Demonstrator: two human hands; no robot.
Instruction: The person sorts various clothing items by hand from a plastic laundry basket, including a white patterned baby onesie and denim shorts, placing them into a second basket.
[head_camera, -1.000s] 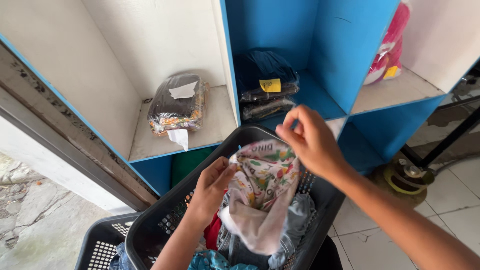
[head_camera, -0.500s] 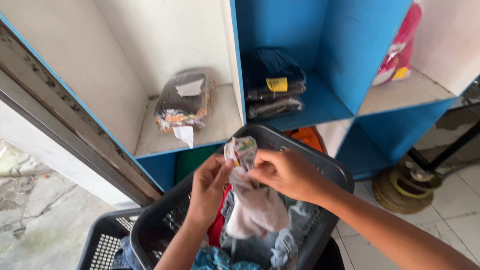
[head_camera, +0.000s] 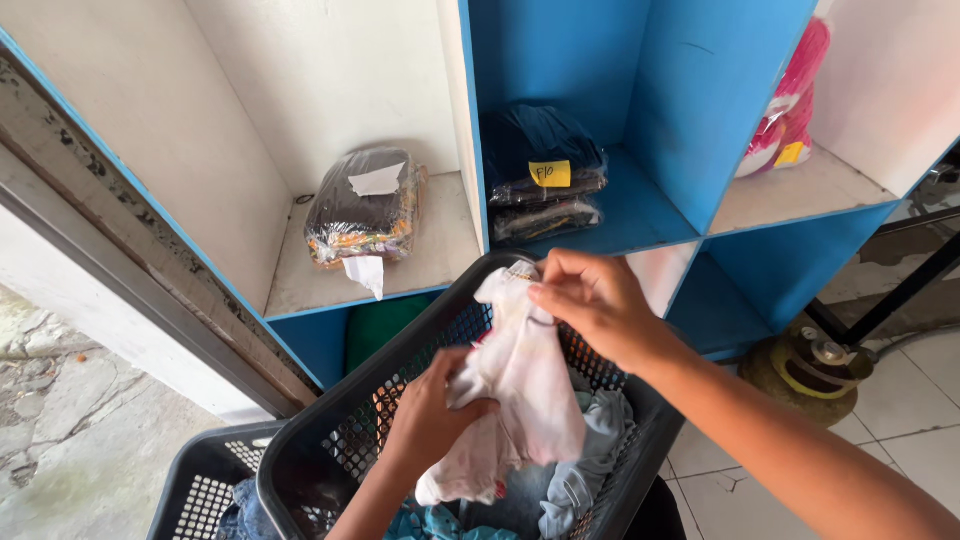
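Right hand raised above the far rim of the dark plastic laundry basket, fingertips pinched shut on the top edge of a pale pinkish-white garment. Left hand lower, over the basket's middle, fingers curled tight around the garment's mid-section. The cloth hangs stretched between the two hands, its lower end bunched and drooping into the basket, with a spot of red print near the bottom hem.

Inside the basket, under the garment: a grey-blue piece of clothing to the right, a teal patterned cloth at the near edge. A second perforated basket sits just left of the first, touching it, some blue fabric showing in it.

Behind the basket, a blue-and-white cubby shelf. Left compartment: a plastic-wrapped bundle of dark and patterned cloth with white paper slips. Middle compartment: a wrapped stack of dark navy clothes bearing a yellow tag. Right compartment: a pink bagged bundle, partly cut off by the shelf wall. Lower cubby directly behind the basket holds something green.

Right of the basket, on the tiled floor, a round greenish gas cylinder top.
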